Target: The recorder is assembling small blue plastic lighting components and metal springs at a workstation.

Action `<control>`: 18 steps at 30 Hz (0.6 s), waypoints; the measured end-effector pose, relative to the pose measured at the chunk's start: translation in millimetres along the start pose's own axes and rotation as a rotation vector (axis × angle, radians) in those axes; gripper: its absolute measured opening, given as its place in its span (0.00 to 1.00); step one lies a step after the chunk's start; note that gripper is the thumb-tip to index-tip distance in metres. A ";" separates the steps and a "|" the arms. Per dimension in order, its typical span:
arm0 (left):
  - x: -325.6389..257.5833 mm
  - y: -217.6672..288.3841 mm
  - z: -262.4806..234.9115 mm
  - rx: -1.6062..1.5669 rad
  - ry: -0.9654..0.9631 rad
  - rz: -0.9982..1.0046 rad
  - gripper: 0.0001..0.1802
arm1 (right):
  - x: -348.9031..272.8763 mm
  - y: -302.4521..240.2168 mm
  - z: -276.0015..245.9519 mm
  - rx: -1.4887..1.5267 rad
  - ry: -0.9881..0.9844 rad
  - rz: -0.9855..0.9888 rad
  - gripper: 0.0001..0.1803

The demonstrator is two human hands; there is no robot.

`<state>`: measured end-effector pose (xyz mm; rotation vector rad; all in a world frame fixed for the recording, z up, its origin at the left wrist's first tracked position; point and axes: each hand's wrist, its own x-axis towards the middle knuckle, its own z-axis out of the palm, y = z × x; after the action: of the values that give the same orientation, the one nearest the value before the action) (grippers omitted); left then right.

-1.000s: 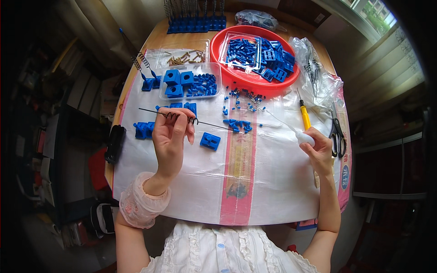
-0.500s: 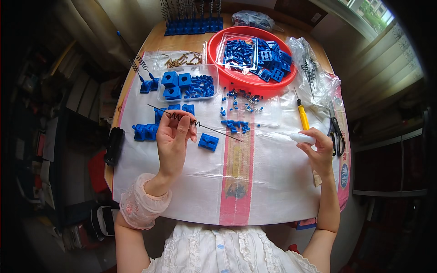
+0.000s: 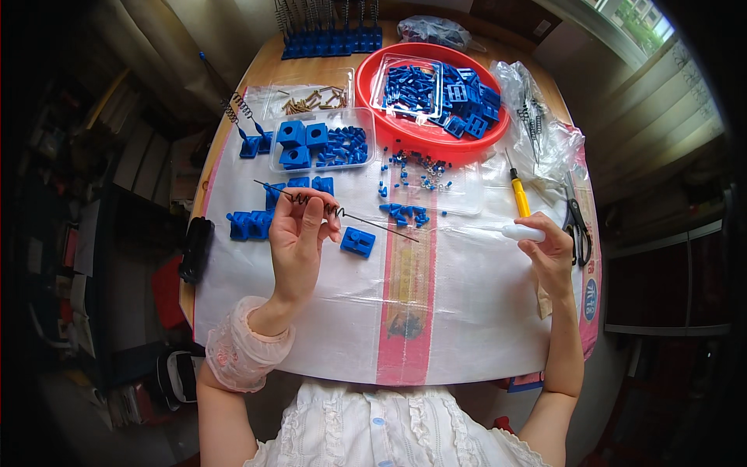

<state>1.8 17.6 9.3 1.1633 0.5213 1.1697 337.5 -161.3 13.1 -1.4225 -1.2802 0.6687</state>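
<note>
Between the fingers of my left hand point(image 3: 299, 229) is a black coil spring point(image 3: 336, 210) with long straight wire ends, slanting down to the right. My right hand point(image 3: 551, 251) grips a small white squeeze bottle point(image 3: 523, 233), whose thin tip points left toward the wire, well apart from it. Just right of my left hand a blue plastic base point(image 3: 357, 242) lies on the white sheet. Several more blue blocks point(image 3: 247, 225) sit behind and left of that hand. A little heap of blue cone-shaped caps point(image 3: 405, 213) lies beyond the wire's right end.
A clear box point(image 3: 366, 159) holds blue blocks and caps; behind it are brass-coloured pins point(image 3: 315, 103). A red basin point(image 3: 498, 136) of blue parts stands at the back. A yellow-handled screwdriver point(image 3: 519, 194) and black-handled scissors point(image 3: 577, 226) lie near my right hand.
The white bottle has turned in my right hand, so its narrow tip now shows, pointing left. My left hand holds the spring almost still.
</note>
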 end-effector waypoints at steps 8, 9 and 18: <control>-1.0 0.0 2.1 0.008 -0.008 0.007 0.10 | -1.3 -1.3 4.5 0.005 -0.013 -0.012 0.17; -1.1 0.1 2.2 0.008 -0.007 0.005 0.10 | -1.5 -2.2 4.7 -0.007 -0.014 -0.014 0.17; -1.5 -1.1 2.2 0.024 -0.011 -0.009 0.09 | -2.4 -7.0 -2.0 -0.021 0.024 -0.131 0.19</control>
<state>3.6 15.4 8.7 1.1859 0.5326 1.1509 336.2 -165.1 19.7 -1.3472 -1.3523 0.5497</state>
